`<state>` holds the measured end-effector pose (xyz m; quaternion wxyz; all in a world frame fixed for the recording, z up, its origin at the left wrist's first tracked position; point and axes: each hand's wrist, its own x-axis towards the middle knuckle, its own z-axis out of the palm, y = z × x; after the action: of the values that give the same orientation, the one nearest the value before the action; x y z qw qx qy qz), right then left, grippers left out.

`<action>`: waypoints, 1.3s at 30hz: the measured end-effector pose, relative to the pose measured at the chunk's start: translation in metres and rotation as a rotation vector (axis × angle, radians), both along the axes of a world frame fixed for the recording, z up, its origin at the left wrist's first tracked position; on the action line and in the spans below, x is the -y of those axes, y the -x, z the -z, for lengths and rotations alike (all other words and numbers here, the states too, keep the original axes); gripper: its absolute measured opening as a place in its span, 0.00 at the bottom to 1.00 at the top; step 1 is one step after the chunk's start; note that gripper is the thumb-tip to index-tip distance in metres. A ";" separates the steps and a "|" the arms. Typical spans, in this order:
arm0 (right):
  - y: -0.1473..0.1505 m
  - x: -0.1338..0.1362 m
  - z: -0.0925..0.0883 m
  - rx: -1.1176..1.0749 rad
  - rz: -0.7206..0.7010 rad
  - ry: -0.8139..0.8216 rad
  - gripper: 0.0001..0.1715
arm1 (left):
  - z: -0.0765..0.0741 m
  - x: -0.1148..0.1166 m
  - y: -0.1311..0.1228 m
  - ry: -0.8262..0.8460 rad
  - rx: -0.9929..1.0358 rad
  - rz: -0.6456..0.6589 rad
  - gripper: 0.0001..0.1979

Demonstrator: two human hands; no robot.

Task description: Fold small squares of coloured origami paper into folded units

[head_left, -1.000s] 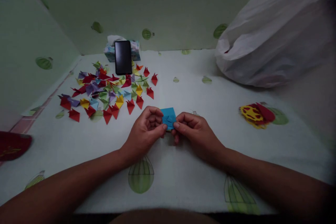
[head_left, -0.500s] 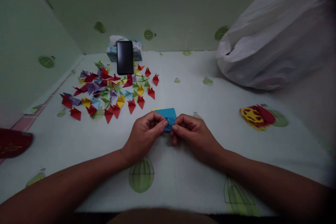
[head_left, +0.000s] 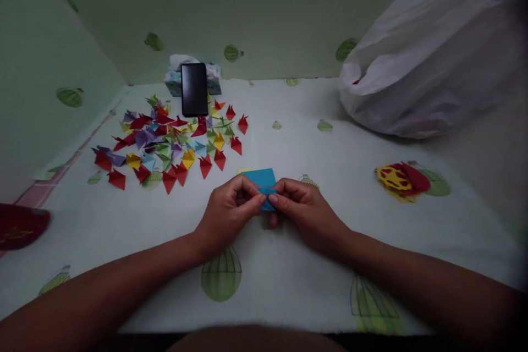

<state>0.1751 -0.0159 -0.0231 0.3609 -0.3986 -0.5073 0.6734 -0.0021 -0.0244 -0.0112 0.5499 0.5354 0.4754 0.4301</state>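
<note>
A small folded piece of blue paper [head_left: 268, 206] is pinched between my two hands at the middle of the table. My left hand [head_left: 233, 203] grips its left side, thumb and index finger closed on it. From the other side my right hand [head_left: 307, 209] pinches it, the thumb almost meeting the left thumb. The finer folds are partly hidden by my fingers. Just behind lies a stack of square paper [head_left: 259, 177], blue on top with a yellow edge showing. Many folded paper cranes [head_left: 179, 168] in red, yellow, green, purple and light blue spread over the left side.
A black phone [head_left: 194, 91] leans on a tissue box [head_left: 173, 83] at the back. To the right are a large white plastic bag [head_left: 404, 82] and red and yellow cut-out pieces [head_left: 398, 179]. A dark red object [head_left: 22, 225] sits at the left edge.
The blue paper's near edge looks flatter and more of its lower part shows between my thumbs. Both hands keep their pinch in nearly the same place; the view has shifted slightly.
</note>
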 end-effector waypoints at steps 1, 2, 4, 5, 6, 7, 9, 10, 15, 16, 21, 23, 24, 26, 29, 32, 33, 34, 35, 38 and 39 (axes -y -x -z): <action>0.000 0.000 -0.001 0.007 0.008 -0.003 0.12 | 0.000 0.000 0.000 0.015 0.033 -0.008 0.09; 0.000 0.000 -0.001 0.011 0.017 -0.007 0.12 | 0.001 -0.001 0.000 0.028 0.069 -0.017 0.09; 0.000 0.001 -0.003 0.013 0.032 -0.017 0.12 | 0.001 -0.001 0.000 0.051 0.133 -0.031 0.11; 0.000 0.001 -0.004 0.010 0.038 -0.020 0.11 | 0.001 -0.001 -0.001 0.065 0.158 -0.028 0.12; 0.000 0.001 -0.004 0.004 0.043 -0.021 0.11 | 0.001 -0.002 -0.001 0.077 0.178 -0.017 0.14; 0.001 0.000 -0.005 -0.003 0.047 -0.019 0.11 | 0.001 -0.002 -0.001 0.086 0.192 0.001 0.16; 0.001 0.000 -0.005 -0.020 0.048 -0.012 0.11 | 0.001 -0.001 -0.001 0.089 0.194 0.036 0.17; 0.001 0.000 -0.005 -0.030 0.043 -0.010 0.11 | 0.001 -0.001 -0.001 0.084 0.185 0.047 0.17; 0.002 0.000 -0.004 -0.063 0.008 -0.005 0.11 | -0.002 0.001 -0.003 0.064 0.136 0.025 0.14; 0.002 0.000 -0.004 -0.064 0.004 -0.009 0.10 | -0.003 0.002 -0.003 0.058 0.135 0.016 0.13; 0.002 0.000 -0.005 -0.073 0.002 -0.023 0.10 | -0.002 0.002 -0.003 0.019 0.109 -0.001 0.11; 0.002 0.000 -0.005 -0.069 0.012 -0.018 0.10 | -0.002 0.001 -0.002 0.011 0.053 -0.004 0.08; 0.002 0.000 -0.005 -0.064 0.018 -0.017 0.11 | -0.002 0.001 -0.001 0.012 0.026 -0.006 0.06; 0.002 0.000 -0.005 -0.051 0.028 -0.018 0.11 | -0.002 0.001 -0.001 0.015 0.004 -0.015 0.05; 0.001 0.001 -0.004 -0.030 0.035 -0.023 0.11 | -0.002 0.001 -0.001 0.036 0.018 -0.033 0.06; 0.001 0.000 -0.004 -0.015 0.035 -0.022 0.11 | -0.002 0.001 -0.001 0.071 0.017 -0.038 0.06; 0.001 0.000 -0.004 -0.011 0.033 -0.024 0.11 | -0.002 0.001 -0.001 0.074 0.008 -0.032 0.06; 0.001 0.000 -0.003 -0.005 0.030 -0.030 0.11 | -0.001 0.001 0.000 0.068 -0.009 -0.024 0.06; 0.001 0.000 -0.003 0.004 0.026 -0.039 0.11 | -0.001 0.000 0.000 0.052 -0.030 -0.016 0.06; 0.001 0.001 -0.004 0.034 0.012 -0.063 0.11 | 0.001 0.000 0.003 -0.021 -0.106 0.004 0.05; 0.001 0.001 -0.004 0.039 0.009 -0.063 0.11 | 0.001 0.000 0.003 -0.040 -0.125 0.004 0.05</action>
<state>0.1745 -0.0166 -0.0192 0.3662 -0.4023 -0.5336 0.6475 -0.0052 -0.0242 -0.0125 0.5091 0.5733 0.4989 0.4041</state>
